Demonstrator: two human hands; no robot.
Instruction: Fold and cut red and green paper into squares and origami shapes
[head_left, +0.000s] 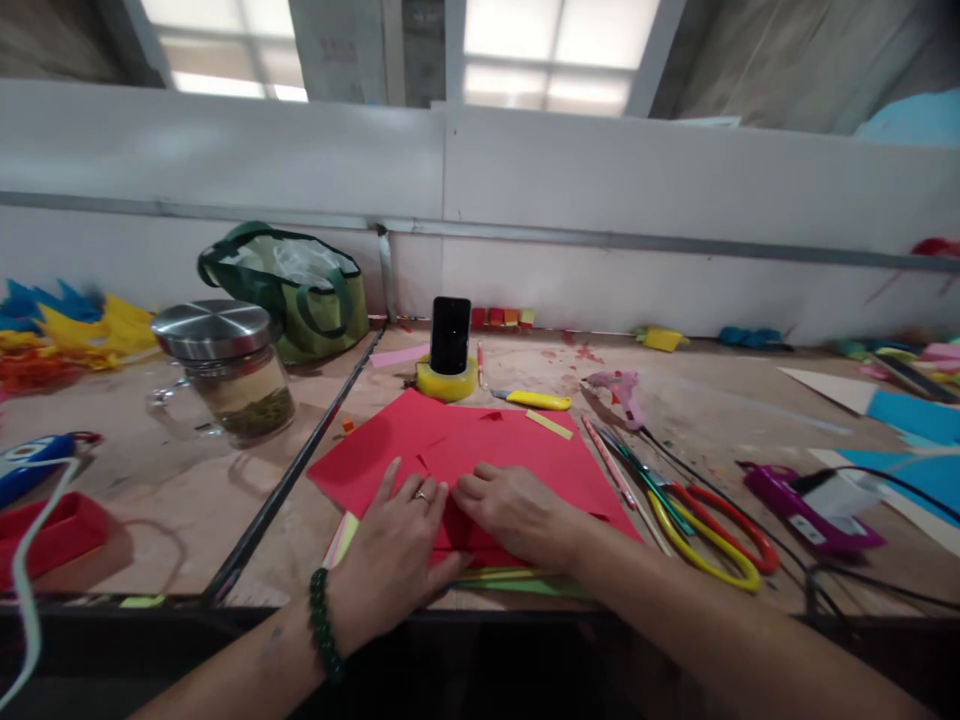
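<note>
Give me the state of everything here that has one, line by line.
Left hand, spread on red paper.
Right hand, fingers curled.
Red paper, lying mostly flat.
Glass mug, lidded, partly filled.
Green bag, top open.
Phone, upright, screen dark.
Utility knife, lying down.
Power strip, white adapter plugged in.

Bright red, flat sheets of craft paper (pixel 525 450) lie overlapping at odd angles near the table's front edge, one corner pointing left, with small cuts or folded flaps in the surface and yellow and green sheets showing beneath.
</note>
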